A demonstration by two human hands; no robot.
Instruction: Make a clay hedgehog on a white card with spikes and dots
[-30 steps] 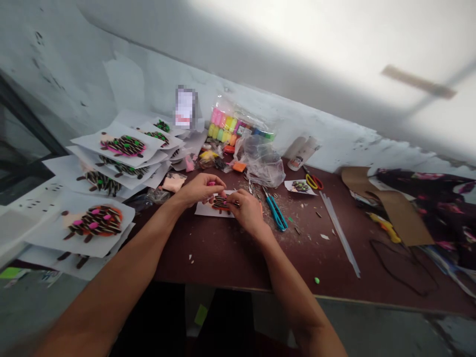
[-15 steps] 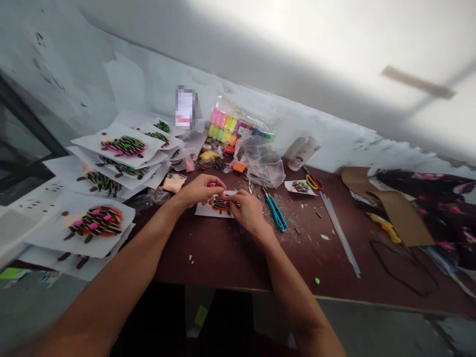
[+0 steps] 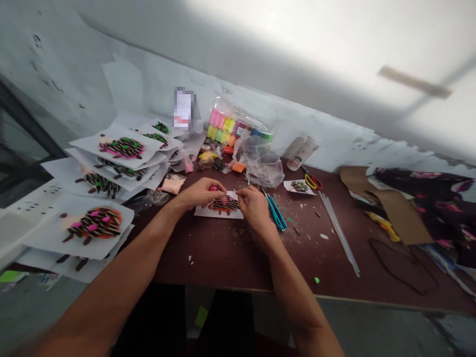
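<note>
My left hand [image 3: 201,193] is closed in a pinch on a bit of pink clay [image 3: 213,189], above the left side of a white sheet [image 3: 208,211]. On that sheet lies a hedgehog picture [image 3: 225,204] with dark striped spines, an orange edge and pink dots. My right hand [image 3: 256,207] hovers by the sheet's right edge, thumb and forefinger pressed together. Whatever sits between those fingertips, if anything, is too small to make out. Blue-handled pliers [image 3: 275,213] lie just right of this hand.
Stacked sheets with finished hedgehogs [image 3: 92,225] fill the left side. Behind are clay packs [image 3: 223,126], a clear plastic bag [image 3: 262,161] and a white bottle [image 3: 301,154]. Scissors [image 3: 313,182], glue sticks [image 3: 340,235], a yellow glue gun [image 3: 385,226] and brown cardboard [image 3: 401,213] lie rightward.
My right hand has drawn back slightly to the right from the hedgehog, uncovering more of its spines. My left hand keeps the pink clay and has barely shifted.
</note>
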